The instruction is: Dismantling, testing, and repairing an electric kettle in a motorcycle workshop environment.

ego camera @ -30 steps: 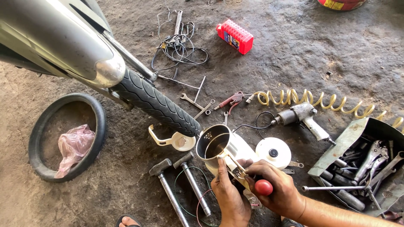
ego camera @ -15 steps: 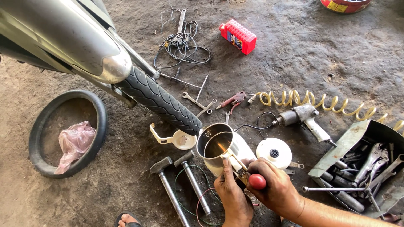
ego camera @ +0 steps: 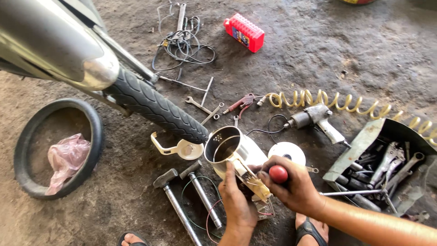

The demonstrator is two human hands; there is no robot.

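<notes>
low centre of the frame: left hand (ego camera: pixel 237 202) clasped on the electric kettle (ego camera: pixel 230 150) lying on the floor. right hand (ego camera: pixel 295 187) fisted around a red-handled screwdriver (ego camera: pixel 278 174) at the kettle's handle. two hammers (ego camera: pixel 182 200) just left.

We're looking at a repair workshop, prob. a motorbike garage: bare stained concrete floor (ego camera: pixel 364 54), bike tyre (ego camera: pixel 154 107) upper left, hammers (ego camera: pixel 182 205) bottom centre, air impact wrench (ego camera: pixel 314 117) w/ coiled hose (ego camera: pixel 327 99) right, tray of spanners (ego camera: pixel 387 164) lower right.
</notes>
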